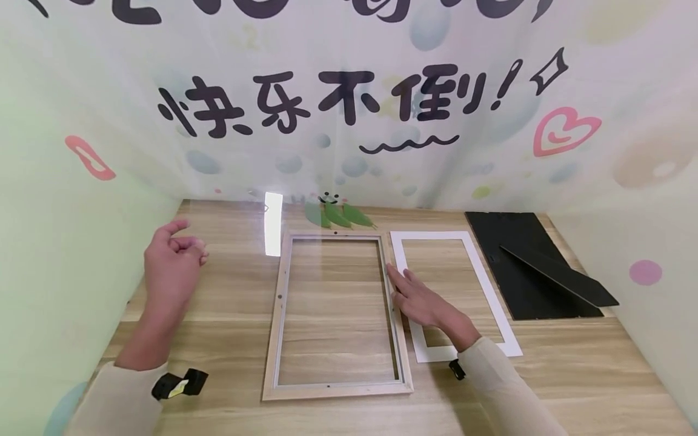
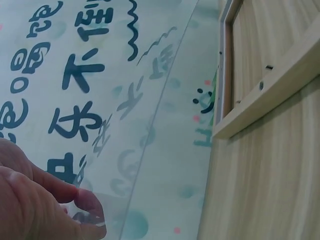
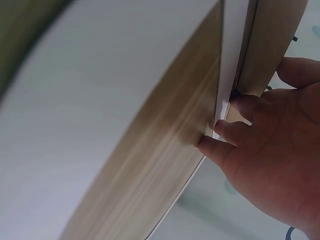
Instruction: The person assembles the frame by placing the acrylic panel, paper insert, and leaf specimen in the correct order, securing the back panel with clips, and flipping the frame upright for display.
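My left hand (image 1: 173,260) is raised at the left of the table. Its thumb and fingers pinch the edge of a clear sheet (image 2: 131,165), which shows mainly by its straight edge and by a bright reflection in the head view. A light wooden picture frame (image 1: 275,315) lies on the table in front of me, its recess facing up. Against the frame's right side my right hand (image 1: 422,300) rests with fingers extended, partly over a white mat board (image 1: 493,297). In the right wrist view the fingertips (image 3: 209,146) are down by the mat's edge.
Green leaves (image 1: 349,215) lie behind the frame at the table's back edge. At the right is a black backing board (image 1: 523,290) with its stand leg (image 1: 567,278) raised. A printed curtain (image 1: 349,169) closes off the back, with pale walls on both sides.
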Demonstrator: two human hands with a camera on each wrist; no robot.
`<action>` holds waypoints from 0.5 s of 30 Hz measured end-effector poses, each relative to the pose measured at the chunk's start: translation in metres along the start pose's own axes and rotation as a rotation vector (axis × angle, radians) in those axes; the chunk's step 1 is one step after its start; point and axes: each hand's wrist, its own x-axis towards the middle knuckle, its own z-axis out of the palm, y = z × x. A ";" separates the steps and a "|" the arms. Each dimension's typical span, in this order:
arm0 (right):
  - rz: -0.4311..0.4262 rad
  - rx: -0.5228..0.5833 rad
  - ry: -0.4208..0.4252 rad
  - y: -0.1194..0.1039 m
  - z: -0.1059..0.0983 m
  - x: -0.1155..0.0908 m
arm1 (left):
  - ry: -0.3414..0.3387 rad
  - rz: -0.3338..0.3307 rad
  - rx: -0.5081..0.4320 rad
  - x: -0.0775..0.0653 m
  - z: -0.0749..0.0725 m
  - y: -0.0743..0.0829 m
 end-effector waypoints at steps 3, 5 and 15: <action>0.004 0.001 -0.002 0.000 0.000 -0.001 | -0.038 -0.017 -0.039 -0.004 0.006 -0.005; 0.005 0.004 -0.004 0.001 0.000 -0.001 | -0.055 -0.015 -0.034 -0.007 0.010 -0.008; 0.007 -0.007 -0.004 0.001 0.001 0.002 | -0.122 0.001 0.073 -0.023 0.030 -0.023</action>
